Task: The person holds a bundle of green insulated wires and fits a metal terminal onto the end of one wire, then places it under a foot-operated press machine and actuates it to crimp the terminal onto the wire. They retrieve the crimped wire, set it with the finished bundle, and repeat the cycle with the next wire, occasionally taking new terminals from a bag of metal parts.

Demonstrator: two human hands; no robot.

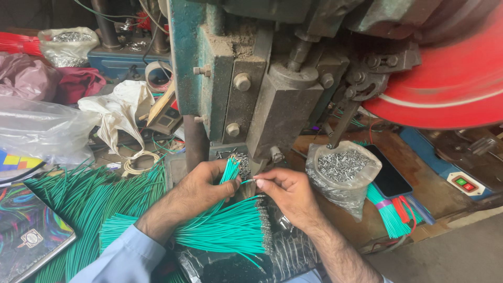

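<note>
Green wires (230, 230) tipped with metal ends fan across the person's lap at 6 o'clock, just under both hands at the foot of a worn press (277, 105). At centre, the left hand (201, 186) is closed around a bunch of wires (229, 170), while the right hand (285, 191) pinches a single wire (249, 181) by its tip, pointing toward the press tooling at 12 o'clock. Fingers this near the ram risk being caught, in all likelihood, should it drop. Crowding the right hand at 3 o'clock, a plastic bag of metal pins (343, 170) could tip and spill if nudged. More loose wires (89, 209) pile at 9 o'clock beside a notebook (29, 230), leaving little open room.
</note>
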